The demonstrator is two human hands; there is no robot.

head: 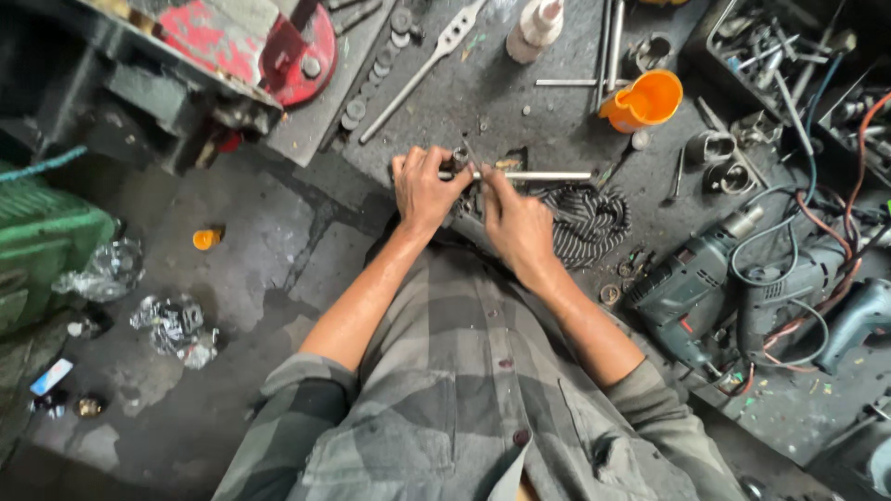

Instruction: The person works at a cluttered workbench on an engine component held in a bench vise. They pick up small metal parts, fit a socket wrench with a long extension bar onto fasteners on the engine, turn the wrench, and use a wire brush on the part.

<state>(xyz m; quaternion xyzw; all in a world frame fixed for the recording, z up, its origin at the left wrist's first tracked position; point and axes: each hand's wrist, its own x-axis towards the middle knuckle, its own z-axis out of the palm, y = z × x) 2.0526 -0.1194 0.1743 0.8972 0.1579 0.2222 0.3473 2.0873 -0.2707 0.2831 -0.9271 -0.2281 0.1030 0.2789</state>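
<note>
My left hand (424, 188) grips the left end of a thin metal rod (548, 174) that lies level over the dark workbench (520, 111). A small metal fitting (459, 156) sits at the rod's left end, just above my left fingers. My right hand (516, 221) pinches the rod right beside the left hand, with the fingertips on top of it. The rod's free end sticks out to the right. Both forearms reach up from my grey checked shirt.
A striped cloth (587, 219) lies just right of my hands. An orange funnel (642, 100), a white bottle (535, 28) and a long flat wrench (419, 72) lie farther back. Two power drills (691, 288) with tangled cables sit at the right. A red machine (269, 46) stands back left.
</note>
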